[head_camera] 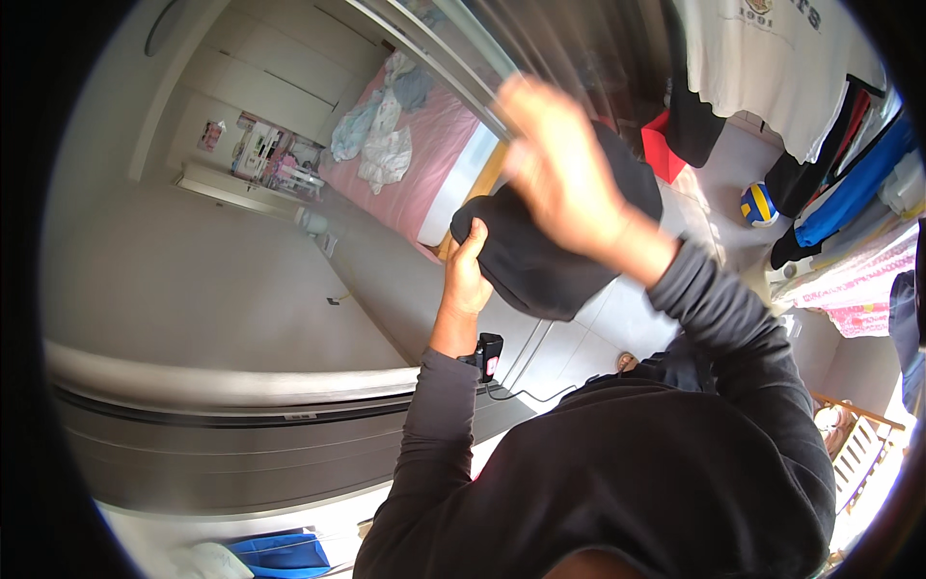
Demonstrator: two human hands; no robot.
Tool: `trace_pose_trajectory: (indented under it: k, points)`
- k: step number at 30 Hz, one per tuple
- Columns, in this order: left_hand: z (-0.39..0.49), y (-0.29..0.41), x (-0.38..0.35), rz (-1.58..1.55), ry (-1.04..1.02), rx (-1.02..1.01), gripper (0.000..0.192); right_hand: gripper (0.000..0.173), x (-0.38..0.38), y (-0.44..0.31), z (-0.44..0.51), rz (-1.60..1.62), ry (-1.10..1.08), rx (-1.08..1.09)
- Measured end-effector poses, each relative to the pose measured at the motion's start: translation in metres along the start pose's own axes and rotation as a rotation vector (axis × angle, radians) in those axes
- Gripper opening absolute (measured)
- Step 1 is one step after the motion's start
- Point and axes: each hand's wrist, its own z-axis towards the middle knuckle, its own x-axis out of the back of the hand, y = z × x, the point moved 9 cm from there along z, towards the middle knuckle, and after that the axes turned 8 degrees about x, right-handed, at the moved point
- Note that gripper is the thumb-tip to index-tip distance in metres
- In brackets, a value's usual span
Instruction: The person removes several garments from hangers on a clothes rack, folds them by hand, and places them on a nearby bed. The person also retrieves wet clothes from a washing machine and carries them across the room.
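Observation:
My left hand (466, 279) grips one end of a black cloth item (542, 253), with the thumb lying on top of the fabric. The cloth looks folded or bunched, and its exact kind cannot be told. Over its upper part my right hand (568, 174) is raised, blurred by motion, fingers spread; nothing shows in it, and whether it touches the cloth is unclear. A black device on a strap (490, 356) sits at my left wrist, and a thin cable runs from it towards my body.
Clothes, among them a white printed shirt (759, 65) and a blue garment (857, 181), hang at the right. A volleyball (759, 204) and a red box (660, 145) are on the tiled floor. Beyond a sliding door frame (434, 54) stands a bed with a pink sheet (419, 188).

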Motion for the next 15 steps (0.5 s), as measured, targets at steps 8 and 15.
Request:
trace_pose_trajectory:
  k: [8, 15]
  points:
    - [-0.011, -0.007, 0.001, 0.232, 0.169, -0.024, 0.031, 0.065, -0.037, 0.126, -0.233, -0.376, -0.716, -0.272]
    - [-0.025, 0.031, 0.006, 0.129, 0.171, -0.081, 0.031, 0.058, 0.001, 0.114, -0.128, -0.087, -0.182, -0.45]
